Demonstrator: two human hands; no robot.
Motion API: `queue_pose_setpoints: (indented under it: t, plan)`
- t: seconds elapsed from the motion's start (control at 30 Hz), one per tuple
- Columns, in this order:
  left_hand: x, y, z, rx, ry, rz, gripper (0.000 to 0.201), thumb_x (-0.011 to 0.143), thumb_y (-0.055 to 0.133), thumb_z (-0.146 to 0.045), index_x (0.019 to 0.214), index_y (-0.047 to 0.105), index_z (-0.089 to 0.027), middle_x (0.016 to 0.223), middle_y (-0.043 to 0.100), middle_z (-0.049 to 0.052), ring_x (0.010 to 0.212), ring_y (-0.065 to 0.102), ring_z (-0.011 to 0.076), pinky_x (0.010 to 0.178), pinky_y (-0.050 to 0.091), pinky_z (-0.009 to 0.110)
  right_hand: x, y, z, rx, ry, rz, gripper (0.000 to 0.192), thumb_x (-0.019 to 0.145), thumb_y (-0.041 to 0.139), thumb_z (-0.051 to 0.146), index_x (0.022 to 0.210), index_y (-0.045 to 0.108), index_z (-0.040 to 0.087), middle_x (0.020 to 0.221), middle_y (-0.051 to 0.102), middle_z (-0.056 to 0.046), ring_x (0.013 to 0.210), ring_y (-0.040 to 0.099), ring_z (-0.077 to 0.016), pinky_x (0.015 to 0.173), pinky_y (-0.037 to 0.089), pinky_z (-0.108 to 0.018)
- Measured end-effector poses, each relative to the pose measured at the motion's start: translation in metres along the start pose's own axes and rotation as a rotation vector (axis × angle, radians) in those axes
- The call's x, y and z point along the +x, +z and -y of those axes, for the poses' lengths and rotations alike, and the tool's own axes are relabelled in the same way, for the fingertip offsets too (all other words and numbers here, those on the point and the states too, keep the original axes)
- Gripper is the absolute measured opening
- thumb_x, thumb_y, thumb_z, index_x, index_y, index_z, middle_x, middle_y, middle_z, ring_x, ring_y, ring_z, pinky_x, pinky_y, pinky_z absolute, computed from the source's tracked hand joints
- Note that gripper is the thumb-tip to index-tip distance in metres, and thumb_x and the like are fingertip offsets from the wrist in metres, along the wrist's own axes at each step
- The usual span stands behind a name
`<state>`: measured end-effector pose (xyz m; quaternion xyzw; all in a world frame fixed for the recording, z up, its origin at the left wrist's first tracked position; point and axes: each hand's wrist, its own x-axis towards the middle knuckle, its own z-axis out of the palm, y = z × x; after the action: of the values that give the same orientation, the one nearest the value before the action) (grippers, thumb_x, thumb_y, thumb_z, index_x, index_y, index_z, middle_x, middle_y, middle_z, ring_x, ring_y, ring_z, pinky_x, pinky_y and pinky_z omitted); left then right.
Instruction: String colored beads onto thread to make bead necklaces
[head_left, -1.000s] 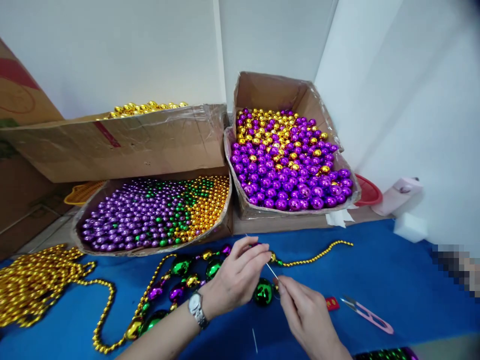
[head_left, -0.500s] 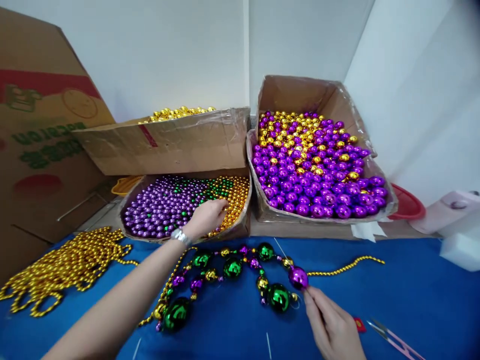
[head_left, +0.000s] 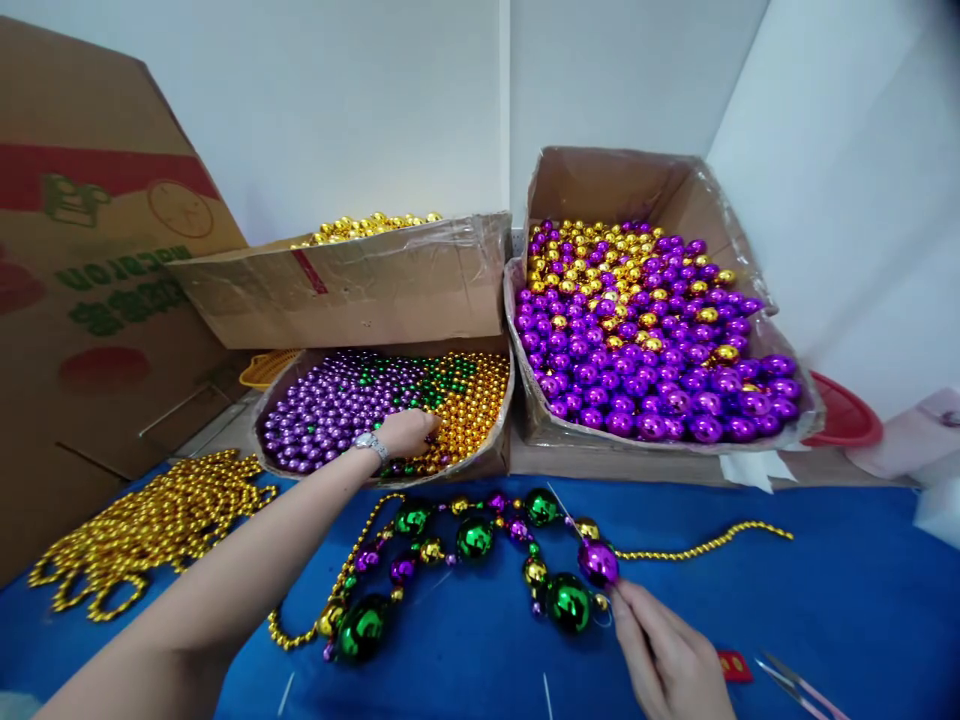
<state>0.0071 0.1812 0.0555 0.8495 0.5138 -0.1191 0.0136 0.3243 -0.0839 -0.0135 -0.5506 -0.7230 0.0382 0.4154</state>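
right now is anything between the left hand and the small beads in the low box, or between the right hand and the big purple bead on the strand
Nothing visible. The left hand already rests in the low box, on the small beads where purple, green and gold meet. The right hand has its fingertips at the big purple bead on the strand.

A blue-covered table (head_left: 825, 600) carries a bead garland (head_left: 480, 560), a heap of gold bead strands (head_left: 150, 520) and scissors (head_left: 799, 685). At its back stand cardboard boxes of purple, green and gold beads (head_left: 390, 410) and of larger purple and gold balls (head_left: 645, 340).
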Motion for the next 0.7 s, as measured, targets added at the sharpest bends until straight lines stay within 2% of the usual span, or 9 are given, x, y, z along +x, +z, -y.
queue_pose_setpoints:
  t: [0.13,0.3,0.4,0.5,0.63,0.7]
  plan:
    - [0.002,0.002,0.003,0.002,-0.035,-0.007,0.018,0.077,0.059,-0.027,0.093,0.063,-0.02,0.089,0.066,0.007,0.083,0.062,0.0202,0.07,0.047,0.029,0.0,0.001,0.001,-0.004,-0.008,0.0,0.025,0.094,0.044,0.028,0.098,0.064,0.014,0.084,0.071,-0.011,0.074,0.071,-0.0205,0.066,0.058,-0.022]
    - [0.005,0.004,0.003,-0.012,-0.057,0.015,0.026,0.087,0.053,-0.036,0.097,0.06,-0.013,0.093,0.062,0.006,0.084,0.06,0.0173,0.075,0.049,0.037,-0.001,0.001,0.001,0.01,-0.019,0.009,0.021,0.093,0.046,0.025,0.1,0.064,0.015,0.085,0.071,-0.011,0.077,0.07,-0.0204,0.068,0.057,-0.022]
    - [0.002,0.01,-0.004,-0.043,-0.064,0.008,0.025,0.087,0.054,-0.035,0.097,0.06,-0.012,0.094,0.062,0.006,0.084,0.06,0.0173,0.077,0.05,0.037,-0.001,0.002,0.002,0.033,-0.01,0.026,0.02,0.093,0.046,0.022,0.1,0.063,0.015,0.084,0.07,-0.01,0.074,0.069,-0.0192,0.065,0.056,-0.021]
    - [-0.001,0.013,-0.012,-0.104,-0.087,-0.05,0.021,0.086,0.055,-0.027,0.099,0.06,-0.011,0.091,0.064,0.008,0.085,0.061,0.02,0.078,0.049,0.04,0.0,0.003,0.004,0.049,0.007,0.032,0.019,0.093,0.044,0.021,0.101,0.061,0.015,0.082,0.068,-0.009,0.073,0.068,-0.0187,0.064,0.055,-0.022]
    - [-0.011,-0.004,-0.024,-0.26,-0.087,-0.157,0.018,0.077,0.057,-0.018,0.093,0.063,-0.011,0.084,0.066,0.013,0.083,0.062,0.0252,0.076,0.048,0.038,0.002,0.002,0.01,0.081,0.014,0.023,0.019,0.093,0.043,0.018,0.101,0.06,0.017,0.075,0.065,-0.006,0.07,0.067,-0.0177,0.064,0.054,-0.022]
    - [-0.022,-0.019,-0.037,-0.357,-0.062,-0.226,0.022,0.082,0.05,-0.024,0.098,0.061,-0.013,0.088,0.066,0.01,0.083,0.063,0.0226,0.075,0.049,0.034,0.004,0.001,0.013,0.086,0.013,0.02,0.019,0.093,0.043,0.018,0.102,0.06,0.018,0.073,0.064,-0.005,0.069,0.066,-0.0175,0.062,0.053,-0.022]
